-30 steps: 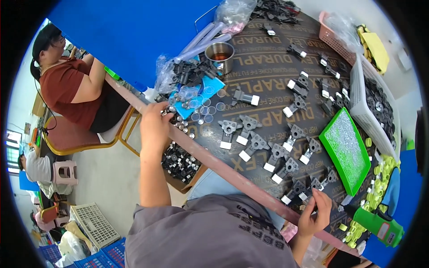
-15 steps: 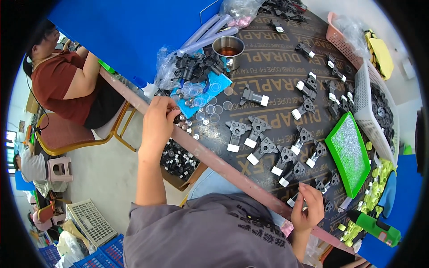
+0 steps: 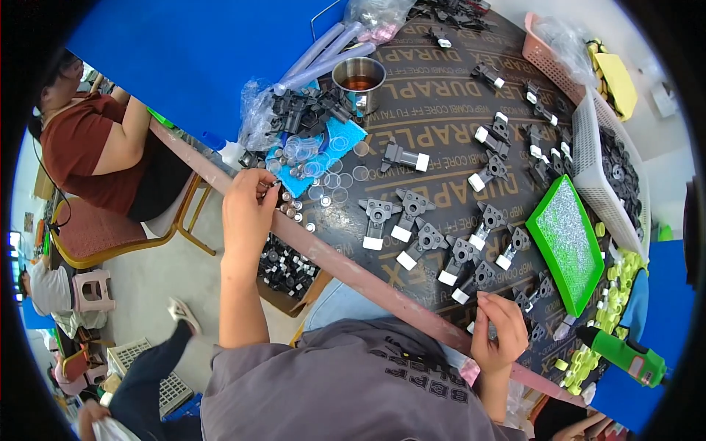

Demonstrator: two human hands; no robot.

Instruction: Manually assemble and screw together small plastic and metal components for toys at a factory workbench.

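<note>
At the table's near left edge, my left hand (image 3: 247, 212) is closed in a pinch on a small round metal piece (image 3: 276, 184). Several similar metal pieces (image 3: 291, 209) lie beside its fingertips, along with thin clear rings (image 3: 340, 180). My right hand (image 3: 500, 332) hovers over the near right edge, thumb and fingertips brought together; whatever they hold, if anything, is too small to make out. Just beyond it lie black plastic brackets with white ends (image 3: 461, 259), spread in loose rows over the dark tabletop (image 3: 353, 257).
A metal cup of brown liquid (image 3: 359, 81) stands behind a blue cloth (image 3: 342, 140). To the right are a green-rimmed tray (image 3: 531, 220), a white basket (image 3: 588, 176) and a green glue gun (image 3: 624, 354). A box of small parts (image 3: 294, 275) sits below the edge. Another person (image 3: 95, 140) sits at left.
The view has shifted slightly, moving the table items left in the picture. Both hands keep nearly the same places and poses. A walking person's leg has appeared at lower left.
</note>
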